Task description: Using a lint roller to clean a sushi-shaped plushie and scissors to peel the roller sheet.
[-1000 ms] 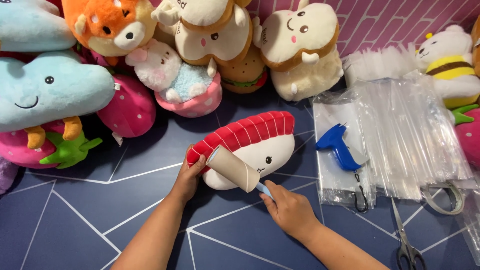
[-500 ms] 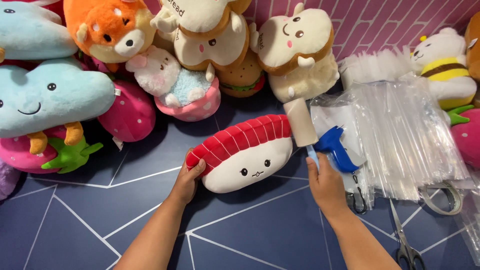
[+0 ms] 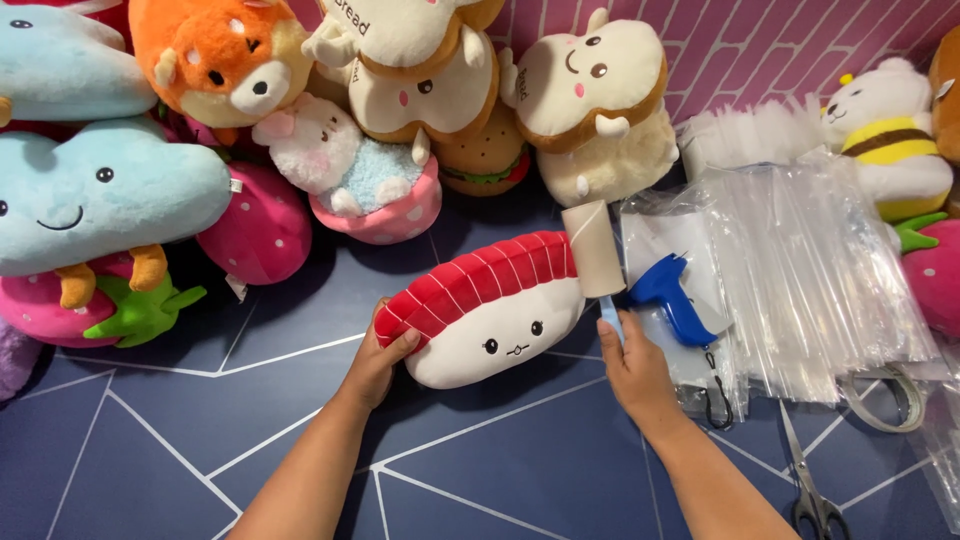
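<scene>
A sushi-shaped plush toy, white with a red striped top and a small face, lies on the dark blue mat. My left hand grips its left end. My right hand holds a lint roller by its light blue handle; the roller's pale cylinder stands upright at the plush's right end, close to or touching it. A blue tagging gun lies just right of the roller on clear plastic bags.
Plush toys crowd the back: a blue cloud, an orange fox, toast figures, a pink strawberry, a bee bear. A stack of clear bags is at right, with scissors and a tape roll.
My right hand has carried the lint roller from the plush's front to its right end and stood it upright. The left hand has stayed on the plush's left end.
</scene>
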